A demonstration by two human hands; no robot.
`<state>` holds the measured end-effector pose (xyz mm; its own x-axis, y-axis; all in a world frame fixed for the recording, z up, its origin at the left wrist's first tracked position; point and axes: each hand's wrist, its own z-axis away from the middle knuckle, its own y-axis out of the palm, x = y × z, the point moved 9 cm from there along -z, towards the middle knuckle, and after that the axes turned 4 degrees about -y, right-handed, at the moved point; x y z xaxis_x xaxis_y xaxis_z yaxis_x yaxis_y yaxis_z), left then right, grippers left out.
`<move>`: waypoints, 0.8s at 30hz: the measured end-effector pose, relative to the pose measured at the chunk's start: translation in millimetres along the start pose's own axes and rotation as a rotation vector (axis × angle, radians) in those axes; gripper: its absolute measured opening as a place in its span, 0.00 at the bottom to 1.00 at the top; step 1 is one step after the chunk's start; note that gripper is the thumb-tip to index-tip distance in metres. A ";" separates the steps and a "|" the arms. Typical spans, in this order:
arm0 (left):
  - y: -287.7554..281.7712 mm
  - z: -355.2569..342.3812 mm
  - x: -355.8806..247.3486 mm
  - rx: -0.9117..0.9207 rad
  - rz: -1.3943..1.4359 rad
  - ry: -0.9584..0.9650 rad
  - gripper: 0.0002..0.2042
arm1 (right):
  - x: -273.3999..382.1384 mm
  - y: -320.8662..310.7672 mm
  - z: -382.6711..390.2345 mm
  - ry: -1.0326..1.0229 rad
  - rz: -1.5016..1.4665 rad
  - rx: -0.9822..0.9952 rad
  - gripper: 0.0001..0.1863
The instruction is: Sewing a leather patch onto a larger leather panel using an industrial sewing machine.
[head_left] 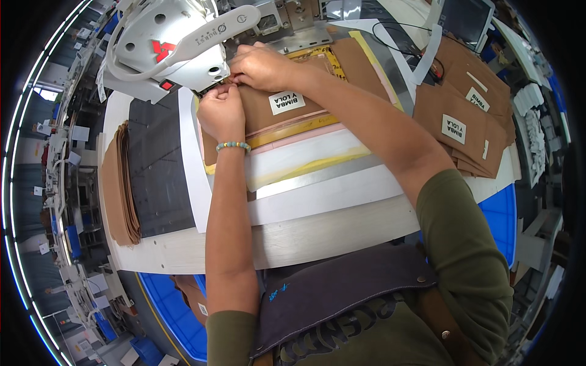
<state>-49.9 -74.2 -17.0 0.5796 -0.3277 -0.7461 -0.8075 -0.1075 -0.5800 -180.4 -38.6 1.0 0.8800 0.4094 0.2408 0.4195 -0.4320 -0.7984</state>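
Note:
Both hands meet close under the head of a white sewing machine (143, 52), at its needle area. My left hand (223, 113), with a beaded bracelet at the wrist, has thumb and fingers pinched together. Beside it, my right hand (262, 68) reaches in from the right, its fingers bent and closed too. What either pinches is too small to make out. Beneath them lies a brown fabric piece (259, 119) with a white printed label (287, 102). A flat template (311, 127) with yellow edging frames that fabric.
A stack of brown pieces (119, 189) lies at the table's left beside a dark panel (160, 171). Brown labelled fabric pieces (482, 137) are piled at right. A screen (467, 21) and cables stand behind. Blue bins (500, 222) sit below the table on both sides.

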 end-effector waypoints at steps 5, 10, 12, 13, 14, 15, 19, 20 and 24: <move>-1.5 4.3 -4.2 0.015 -0.044 0.010 0.11 | 1.6 -6.1 1.6 0.018 0.060 -0.086 0.04; -2.4 5.2 -5.3 0.013 -0.008 0.013 0.11 | -0.9 -10.7 4.4 0.035 0.101 -0.100 0.04; -1.2 4.4 -5.0 0.020 -0.004 0.022 0.11 | -0.5 -11.0 5.3 0.032 0.105 -0.088 0.05; -2.1 4.4 -5.1 0.007 0.002 0.031 0.11 | -0.2 -10.6 5.6 0.031 0.087 -0.079 0.05; -1.0 4.6 -4.7 0.016 0.002 0.036 0.11 | 2.1 -11.8 5.9 0.010 0.065 -0.093 0.06; -1.5 4.4 -4.8 0.007 -0.011 0.043 0.10 | 0.6 -9.9 6.0 0.031 0.067 -0.071 0.06; -4.0 3.4 -6.1 -0.020 -0.034 0.060 0.09 | -0.2 -4.9 4.0 0.033 -0.040 -0.031 0.07; -2.9 3.4 -6.3 -0.009 -0.037 0.060 0.09 | -0.7 -2.9 3.8 0.034 -0.069 -0.015 0.07; -2.9 3.5 -5.9 -0.007 -0.014 0.046 0.10 | -4.1 -0.9 3.4 0.047 -0.087 -0.008 0.06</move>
<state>-50.7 -68.6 -12.0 0.5856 -0.3688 -0.7219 -0.8000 -0.1188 -0.5882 -185.1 -37.2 -1.1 0.8498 0.4074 0.3346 0.4961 -0.4033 -0.7690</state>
